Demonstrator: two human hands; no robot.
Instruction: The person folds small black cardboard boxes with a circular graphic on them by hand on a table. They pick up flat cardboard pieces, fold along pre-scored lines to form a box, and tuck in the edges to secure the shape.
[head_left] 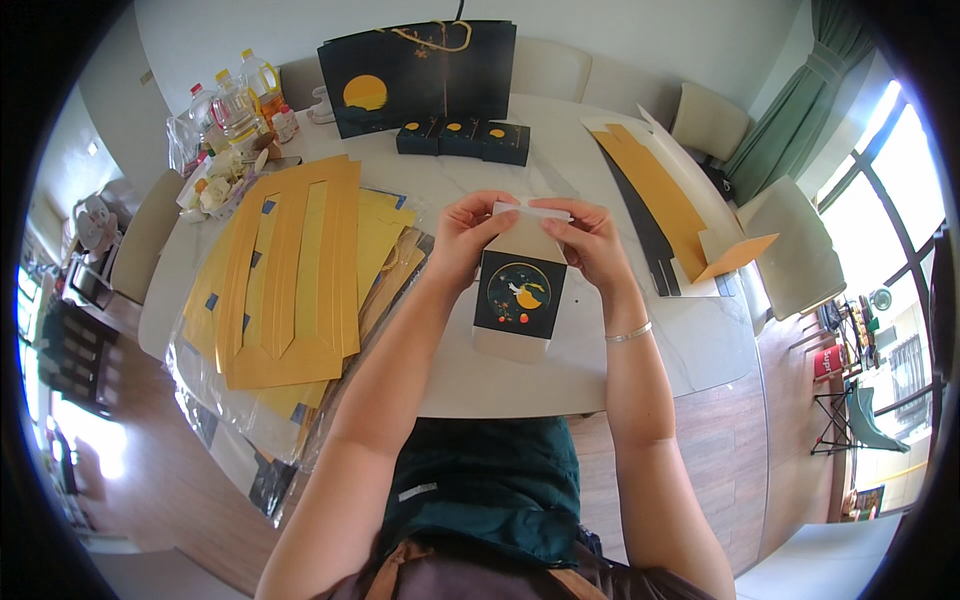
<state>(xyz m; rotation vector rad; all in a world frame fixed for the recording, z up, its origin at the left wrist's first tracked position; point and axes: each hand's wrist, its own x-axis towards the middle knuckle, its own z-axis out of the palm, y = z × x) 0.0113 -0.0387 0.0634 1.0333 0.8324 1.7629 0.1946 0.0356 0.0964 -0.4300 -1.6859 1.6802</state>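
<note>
Between my hands is a small folding carton (519, 294), partly unfolded, above the near part of the table. Its dark middle panel carries a golden moon picture inside a ring; pale, unprinted card shows above and below. My left hand (466, 238) pinches the carton's upper left edge between thumb and fingers. At the upper right edge, my right hand (592, 243) pinches the same pale flap, and a bracelet circles that wrist. The fingertips behind the flap are partly hidden.
Small dark boxes (462, 139) stand in a row before a large dark gift bag (430, 85). Golden cardboard sheets (340, 280) are piled at left; a long gold-and-black card piece (655, 200) lies at right. Oil bottles (236, 112) and a flower basket (222, 190) occupy the far left.
</note>
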